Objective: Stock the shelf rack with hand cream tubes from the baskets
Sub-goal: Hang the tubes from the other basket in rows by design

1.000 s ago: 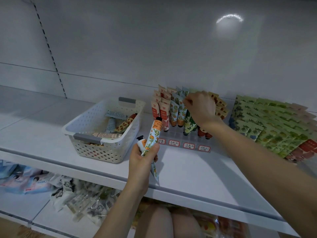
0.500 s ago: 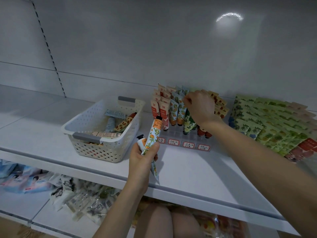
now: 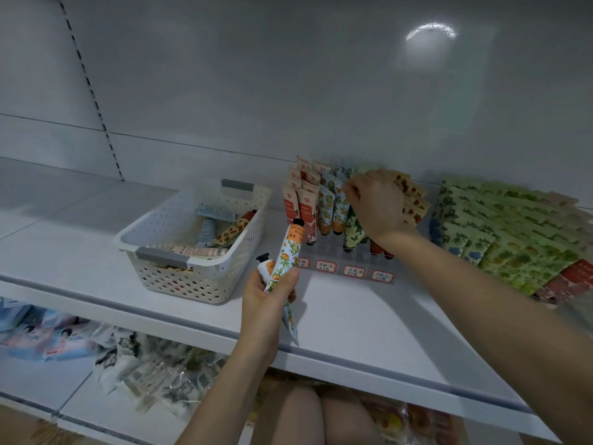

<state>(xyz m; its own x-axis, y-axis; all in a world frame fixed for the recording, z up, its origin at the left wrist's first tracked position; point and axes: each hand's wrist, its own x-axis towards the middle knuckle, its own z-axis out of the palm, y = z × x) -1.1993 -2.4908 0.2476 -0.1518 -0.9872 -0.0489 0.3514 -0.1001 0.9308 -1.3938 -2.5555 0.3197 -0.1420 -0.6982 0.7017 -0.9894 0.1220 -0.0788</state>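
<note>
Gripping two white, orange-fruit-printed hand cream tubes (image 3: 287, 255) caps-up, your left hand (image 3: 268, 298) hovers before the clear shelf rack (image 3: 337, 253), where fingers (image 3: 353, 191) of your right hand (image 3: 377, 203) curl among upright tubes (image 3: 325, 207), hold unclear.

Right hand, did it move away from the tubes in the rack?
No. The right hand stays at the tops of the upright hand cream tubes, in the same place behind the red price labels.

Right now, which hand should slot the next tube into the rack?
Right, probably: the right hand is at the rack among the standing tubes, while the left hand grips two spare tubes short of it.
</note>
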